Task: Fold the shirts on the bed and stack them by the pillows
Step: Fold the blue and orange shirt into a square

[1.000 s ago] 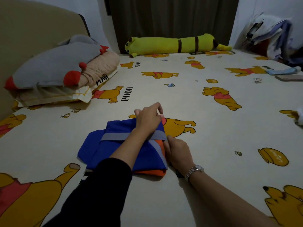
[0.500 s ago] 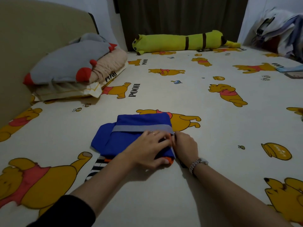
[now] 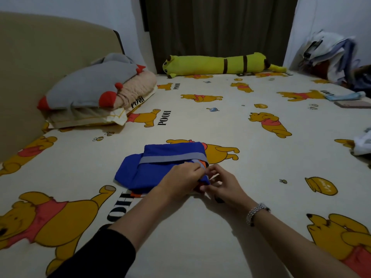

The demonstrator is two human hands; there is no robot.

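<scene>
From the head camera, the folded blue shirt (image 3: 160, 169) lies mid-bed, well short of the pillows (image 3: 94, 97) at ten o'clock. Its near-right corner is covered — the left hand (image 3: 180, 180) and right hand (image 3: 224, 187) both pinch it.

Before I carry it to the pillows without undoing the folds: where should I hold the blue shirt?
Probably slide both hands flat under the blue shirt from its left and right ends; the loose sleeve lobe on the left and layered orange edges on the right would spill if pinched from above.
</scene>
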